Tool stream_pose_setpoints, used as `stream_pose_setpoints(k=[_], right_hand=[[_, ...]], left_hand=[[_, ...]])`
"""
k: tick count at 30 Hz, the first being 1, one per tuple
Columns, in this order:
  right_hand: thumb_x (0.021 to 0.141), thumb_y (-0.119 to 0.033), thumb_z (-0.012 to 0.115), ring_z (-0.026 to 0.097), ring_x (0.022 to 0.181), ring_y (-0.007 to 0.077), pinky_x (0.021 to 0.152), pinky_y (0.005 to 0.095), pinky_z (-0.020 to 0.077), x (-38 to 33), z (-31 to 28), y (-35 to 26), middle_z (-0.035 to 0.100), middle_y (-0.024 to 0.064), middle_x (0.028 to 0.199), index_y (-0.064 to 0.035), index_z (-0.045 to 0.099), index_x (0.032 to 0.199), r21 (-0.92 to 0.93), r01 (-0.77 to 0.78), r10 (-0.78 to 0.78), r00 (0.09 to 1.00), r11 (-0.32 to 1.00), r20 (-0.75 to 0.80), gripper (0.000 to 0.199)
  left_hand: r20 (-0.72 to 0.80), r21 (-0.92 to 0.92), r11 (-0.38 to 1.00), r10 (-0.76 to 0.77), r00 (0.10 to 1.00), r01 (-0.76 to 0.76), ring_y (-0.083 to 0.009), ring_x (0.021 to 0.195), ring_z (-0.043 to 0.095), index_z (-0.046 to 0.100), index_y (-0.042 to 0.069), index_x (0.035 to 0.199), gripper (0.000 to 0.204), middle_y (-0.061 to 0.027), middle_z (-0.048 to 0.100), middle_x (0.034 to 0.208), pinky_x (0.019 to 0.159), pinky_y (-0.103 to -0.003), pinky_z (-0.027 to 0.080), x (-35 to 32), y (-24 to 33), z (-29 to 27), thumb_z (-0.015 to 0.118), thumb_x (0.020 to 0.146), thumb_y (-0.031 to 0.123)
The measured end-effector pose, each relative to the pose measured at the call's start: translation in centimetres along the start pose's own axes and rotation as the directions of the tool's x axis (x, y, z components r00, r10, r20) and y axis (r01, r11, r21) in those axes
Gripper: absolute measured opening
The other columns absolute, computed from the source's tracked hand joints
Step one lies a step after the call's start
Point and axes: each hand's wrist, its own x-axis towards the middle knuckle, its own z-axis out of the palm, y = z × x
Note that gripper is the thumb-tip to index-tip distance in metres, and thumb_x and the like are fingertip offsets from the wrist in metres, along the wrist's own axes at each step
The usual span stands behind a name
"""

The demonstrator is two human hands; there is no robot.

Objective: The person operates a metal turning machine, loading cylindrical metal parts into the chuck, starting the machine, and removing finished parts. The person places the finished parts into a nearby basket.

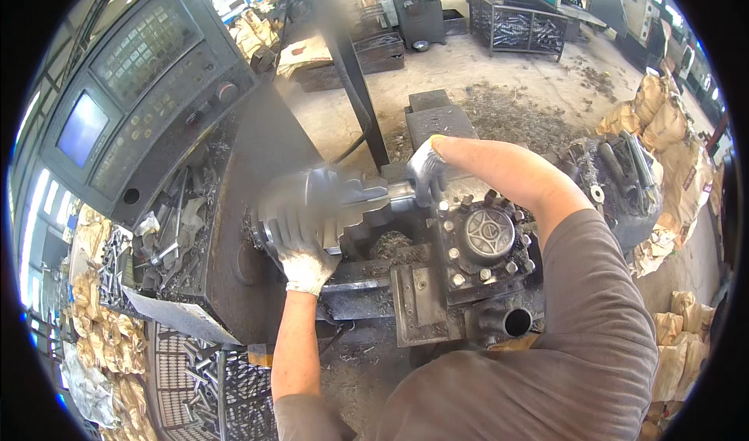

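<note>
My left hand (298,247), in a white work glove, grips the round lathe chuck (269,223) at the middle left. My right hand (426,172), also gloved, is closed around the far end of a grey metal shaft (343,195) that runs between the two hands. The shaft is blurred by motion. Just below my right hand sits the dark tool turret (488,242) with bolts around a round hub. Metal chips lie in the bed (390,244) between chuck and turret.
A control panel (133,90) with a small blue screen and keys stands at upper left. A shelf of tools (168,238) is left of the chuck. Wire crates of metal parts (207,386) sit at lower left and at the far top (519,24). Sacks (671,129) line the right.
</note>
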Motion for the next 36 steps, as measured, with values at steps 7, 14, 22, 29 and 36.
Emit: stream_pose_setpoints(k=[7, 14, 22, 29, 36], right_hand=[[0.072, -0.043, 0.090, 0.077, 0.086, 0.0285, 0.081, 0.0434, 0.0602, -4.2, 5.4, -3.9, 0.082, 0.0157, 0.096, -0.0037, 0.082, 0.099, -0.464, -0.024, -0.189, 0.894, 0.886, -0.407, 0.048], [0.079, -0.032, 0.089, 0.080, 0.091, 0.0313, 0.086, 0.0404, 0.0647, -12.2, 11.8, 9.8, 0.079, 0.0235, 0.113, 0.0026, 0.067, 0.134, -0.106, 0.161, -0.111, 0.026, 0.981, -0.993, 0.068], [0.076, -0.029, 0.088, 0.078, 0.099, 0.0425, 0.088, 0.0486, 0.0640, -22.5, 22.0, -8.7, 0.075, 0.0276, 0.113, -0.0062, 0.057, 0.141, -0.229, 0.158, -0.174, -0.303, 0.961, -0.937, 0.075], [0.073, -0.037, 0.090, 0.072, 0.110, 0.0475, 0.091, 0.0534, 0.0605, -13.0, 38.3, -15.0, 0.064, 0.0284, 0.133, -0.0051, 0.042, 0.155, -0.079, 0.148, -0.102, 0.156, 0.986, -0.982, 0.100], [0.075, -0.052, 0.089, 0.076, 0.095, 0.0259, 0.083, 0.0401, 0.0607, 1.5, 46.6, -5.4, 0.079, 0.0224, 0.104, 0.0072, 0.063, 0.137, 0.572, 0.155, 0.300, 0.726, 0.805, -0.619, 0.090]], left_hand=[[0.526, -0.159, 0.986, 0.047, 0.849, 0.044, -0.0484, 0.138, 0.056, 0.054, -0.003, 0.148, 0.093, -0.0282, 0.060, 0.145, 0.121, -0.055, 0.044, 10.0, -1.7, -5.4, 0.086, 0.064, 0.022], [-0.146, -0.044, 0.999, 0.006, 0.989, -0.013, -0.0474, 0.123, 0.065, 0.057, -0.003, 0.147, 0.069, -0.0288, 0.069, 0.132, 0.112, -0.057, 0.048, 4.0, -2.0, -0.9, 0.070, 0.083, 0.019], [0.260, -0.535, 0.779, -0.218, 0.941, 0.328, -0.0438, 0.131, 0.062, 0.044, -0.001, 0.158, 0.089, -0.0271, 0.064, 0.141, 0.115, -0.051, 0.049, 4.3, -1.6, -1.5, 0.084, 0.085, 0.031], [0.620, -0.675, -0.602, -0.147, 0.771, 0.428, -0.0282, 0.125, 0.066, 0.049, -0.001, 0.149, 0.061, -0.0131, 0.065, 0.137, 0.107, -0.045, 0.055, -10.7, 14.8, -9.2, 0.076, 0.099, 0.021], [0.930, -0.315, -0.629, -0.054, 0.364, 0.711, -0.0284, 0.123, 0.067, 0.056, 0.005, 0.147, 0.057, -0.0119, 0.069, 0.130, 0.106, -0.047, 0.056, -19.5, 15.4, -1.0, 0.081, 0.101, 0.027]])
